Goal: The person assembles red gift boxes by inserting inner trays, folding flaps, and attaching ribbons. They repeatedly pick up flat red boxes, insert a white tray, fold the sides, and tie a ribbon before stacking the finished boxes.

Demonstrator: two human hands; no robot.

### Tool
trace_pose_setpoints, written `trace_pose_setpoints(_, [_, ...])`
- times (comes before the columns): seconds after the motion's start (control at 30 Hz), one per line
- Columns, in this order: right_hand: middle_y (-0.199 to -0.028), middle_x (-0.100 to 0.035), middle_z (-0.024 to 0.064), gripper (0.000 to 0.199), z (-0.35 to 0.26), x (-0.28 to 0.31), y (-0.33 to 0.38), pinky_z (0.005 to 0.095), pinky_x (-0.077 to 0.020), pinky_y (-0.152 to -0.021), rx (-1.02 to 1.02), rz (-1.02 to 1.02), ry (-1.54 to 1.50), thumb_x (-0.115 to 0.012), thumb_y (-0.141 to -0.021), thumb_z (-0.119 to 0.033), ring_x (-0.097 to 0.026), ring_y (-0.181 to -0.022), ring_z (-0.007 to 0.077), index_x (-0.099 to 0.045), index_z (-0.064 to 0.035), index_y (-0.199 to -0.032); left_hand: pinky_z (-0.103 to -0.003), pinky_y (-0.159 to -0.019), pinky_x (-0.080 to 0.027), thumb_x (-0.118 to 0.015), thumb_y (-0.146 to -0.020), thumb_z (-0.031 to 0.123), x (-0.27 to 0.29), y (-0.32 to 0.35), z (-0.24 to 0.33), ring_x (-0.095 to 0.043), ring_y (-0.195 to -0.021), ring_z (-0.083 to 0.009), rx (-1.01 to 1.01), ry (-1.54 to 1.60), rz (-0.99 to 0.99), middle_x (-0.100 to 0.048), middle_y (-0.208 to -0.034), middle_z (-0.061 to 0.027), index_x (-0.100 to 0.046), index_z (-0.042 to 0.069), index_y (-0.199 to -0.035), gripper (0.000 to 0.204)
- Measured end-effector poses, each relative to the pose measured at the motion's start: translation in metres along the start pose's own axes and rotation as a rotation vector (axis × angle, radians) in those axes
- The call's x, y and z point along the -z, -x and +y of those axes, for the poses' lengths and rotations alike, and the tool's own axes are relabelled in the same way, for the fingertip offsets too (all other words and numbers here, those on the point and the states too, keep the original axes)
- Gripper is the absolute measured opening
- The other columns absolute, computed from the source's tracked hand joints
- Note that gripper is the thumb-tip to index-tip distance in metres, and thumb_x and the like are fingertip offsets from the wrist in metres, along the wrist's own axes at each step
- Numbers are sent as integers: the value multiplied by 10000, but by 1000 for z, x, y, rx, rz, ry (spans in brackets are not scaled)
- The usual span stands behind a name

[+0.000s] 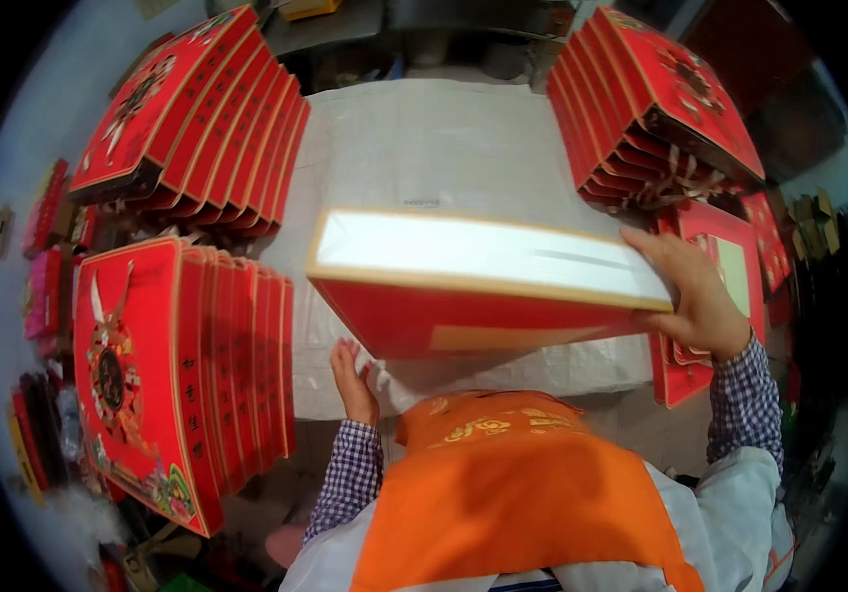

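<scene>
A flat red gift box (483, 296) with gold edging and a white long side is held tilted above the table in front of me. My right hand (691, 294) grips its right end, with the thumb on the lower edge and the fingers over the upper one. Below the box's left corner is my left hand (353, 383), its fingers stretched upward and holding nothing. Whether the fingertips touch the box I cannot tell. A tan rectangle marks the red face turned toward me.
Stacks of red boxes stand on the left, one far (187, 118) and one near (138, 375). Another stack (656, 99) stands far right. Flat red pieces (730, 237) lie beyond my right hand. A pale sheet (424, 138) covers the table.
</scene>
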State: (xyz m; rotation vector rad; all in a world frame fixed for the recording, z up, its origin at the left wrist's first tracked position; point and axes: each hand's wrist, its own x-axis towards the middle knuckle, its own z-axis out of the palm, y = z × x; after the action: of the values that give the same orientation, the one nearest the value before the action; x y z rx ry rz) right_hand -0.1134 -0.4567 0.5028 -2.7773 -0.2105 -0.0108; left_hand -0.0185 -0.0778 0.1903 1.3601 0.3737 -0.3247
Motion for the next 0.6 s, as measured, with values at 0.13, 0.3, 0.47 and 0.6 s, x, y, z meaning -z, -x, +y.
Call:
trace_pose_setpoints(0.13, [-1310, -558, 142, 797, 13, 12, 6, 329, -391, -1025, -208, 224, -364, -722, -638, -46, -539, -1206, 258, -456, -19, -1389, -457, -1025, -381, -480, -979, 504, 5, -7, -56, -428, -1286, -232, 310, 24, -214, -417, -1417, -120, -318, 57, -1452, 672])
trace_pose_setpoints(0.3, [-1435, -438, 137, 735, 59, -4, 23, 348, -284, -1116, -277, 445, -601, -675, -848, -283, -403, -1348, 237, -350, -35, -1460, -412, -1060, -358, -497, -984, 467, -36, -12, -28, -442, -1282, -242, 94, -67, -398, -426, -1421, -154, -256, 25, -1483, 709])
trace_pose_setpoints(0.47, [-1513, -332, 123, 740, 115, -74, 35, 337, -223, -1150, -398, 628, -891, -645, -890, -253, -283, -1419, 212, -289, 22, -1478, -311, -924, -490, -627, -929, 145, -42, -25, 67, -560, -1097, -173, -317, -213, -334, -544, -1234, -103, -431, 24, -1380, 506])
trace_pose_setpoints(0.6, [-1411, -462, 75, 649, 161, -156, 31, 330, -337, -1080, -350, 537, -1392, -638, -926, -272, -450, -1271, 182, -360, -26, -1459, -318, -893, -457, -653, -894, 114, -22, -44, 143, -552, -1023, -175, -711, -531, -31, -542, -1148, -85, -455, 12, -1291, 455])
